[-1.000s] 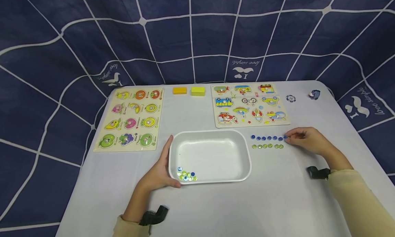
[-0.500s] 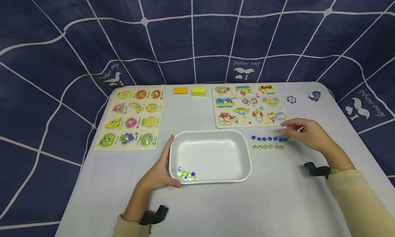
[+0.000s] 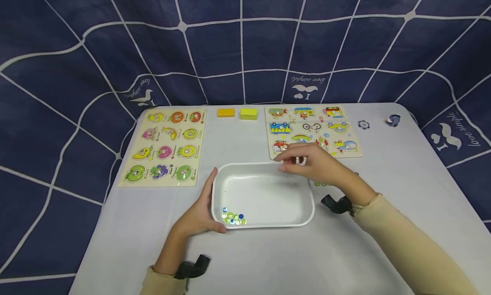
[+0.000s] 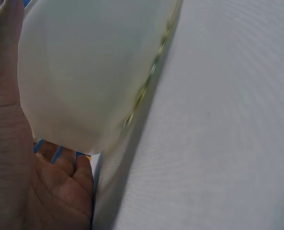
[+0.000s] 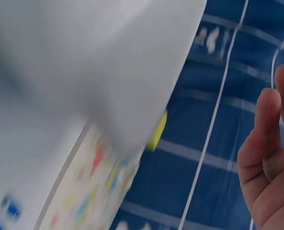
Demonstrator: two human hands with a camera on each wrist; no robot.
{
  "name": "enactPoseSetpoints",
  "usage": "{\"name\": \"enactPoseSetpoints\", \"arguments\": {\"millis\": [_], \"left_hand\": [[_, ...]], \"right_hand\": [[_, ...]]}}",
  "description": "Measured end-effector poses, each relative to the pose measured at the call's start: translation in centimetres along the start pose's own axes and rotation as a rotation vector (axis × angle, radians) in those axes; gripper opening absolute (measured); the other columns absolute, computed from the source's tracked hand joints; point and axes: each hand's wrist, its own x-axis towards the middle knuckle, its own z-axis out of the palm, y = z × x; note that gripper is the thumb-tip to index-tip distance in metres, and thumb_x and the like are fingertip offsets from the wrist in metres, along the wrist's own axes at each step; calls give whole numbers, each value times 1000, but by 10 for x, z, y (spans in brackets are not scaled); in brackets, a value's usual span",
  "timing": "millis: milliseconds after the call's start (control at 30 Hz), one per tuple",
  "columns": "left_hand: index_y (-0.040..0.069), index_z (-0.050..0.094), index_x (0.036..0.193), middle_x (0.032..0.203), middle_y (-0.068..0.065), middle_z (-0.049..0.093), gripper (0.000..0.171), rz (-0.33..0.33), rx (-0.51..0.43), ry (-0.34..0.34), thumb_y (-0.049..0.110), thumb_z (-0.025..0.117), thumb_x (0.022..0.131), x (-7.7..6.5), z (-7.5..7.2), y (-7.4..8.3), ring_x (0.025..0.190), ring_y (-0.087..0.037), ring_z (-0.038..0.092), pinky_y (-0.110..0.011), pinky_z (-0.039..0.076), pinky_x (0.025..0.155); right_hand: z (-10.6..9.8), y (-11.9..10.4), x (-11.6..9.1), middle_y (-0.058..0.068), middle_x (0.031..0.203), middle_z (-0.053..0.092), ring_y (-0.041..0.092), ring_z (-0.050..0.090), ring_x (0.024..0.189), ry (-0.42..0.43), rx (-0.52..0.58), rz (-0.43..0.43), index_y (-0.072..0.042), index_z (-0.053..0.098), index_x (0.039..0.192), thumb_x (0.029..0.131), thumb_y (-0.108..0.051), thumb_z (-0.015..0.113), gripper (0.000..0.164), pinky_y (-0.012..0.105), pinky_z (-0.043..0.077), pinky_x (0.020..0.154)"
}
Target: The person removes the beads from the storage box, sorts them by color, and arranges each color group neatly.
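- Swung leftward since the earlier frame: the right hand (image 3: 315, 163), now above the far rim of the white tray (image 3: 268, 197), thumb and fingers slightly parted, nothing visible between them.
- Left hand (image 3: 198, 216) spreads wide against the tray's left side; I'd press steadily there.
- Loose beads (image 3: 235, 217) lie inside the tray's near-left corner; a light pinch, one apiece, seems wisest.
- Green beads (image 3: 324, 184), partly hidden, sit just right of the tray; mind the sleeve.
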Motion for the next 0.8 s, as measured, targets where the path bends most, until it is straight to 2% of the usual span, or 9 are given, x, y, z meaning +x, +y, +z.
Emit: {"name": "enactPoseSetpoints", "arguments": {"millis": [100, 300, 533, 800], "left_hand": [[32, -10, 151, 160, 3, 10, 144, -4, 6, 0, 46, 91, 50, 0, 0, 1, 146, -28, 17, -53, 24, 111], [35, -11, 150, 159, 5, 10, 147, -29, 12, -7, 35, 94, 48, 0, -2, -1, 142, -28, 26, -19, 34, 106], [34, -12, 150, 160, 7, 5, 147, -22, 8, -11, 49, 91, 46, 2, -1, -2, 146, -26, 17, -15, 28, 107], [31, -12, 151, 160, 7, 5, 147, -13, 38, -10, 58, 87, 45, -1, -2, -2, 146, -26, 13, -12, 22, 108]], "right_hand": [[18, -12, 19, -15, 86, 65, 8, 55, 76, -100, 37, -23, -31, 71, 107, 83, -32, 72, 24, 25, 49, 65], [59, -16, 46, -12, 82, 61, 6, 55, 74, -285, 71, -60, -26, 71, 107, 85, -30, 70, 22, 24, 51, 67], [97, -11, 55, -13, 79, 62, 3, 53, 72, -439, 50, -66, -18, 74, 103, 82, -24, 74, 22, 18, 48, 65], [119, -7, 53, -12, 77, 63, -1, 51, 68, -555, 4, -92, -16, 74, 99, 81, -19, 75, 18, 15, 45, 64]]}}
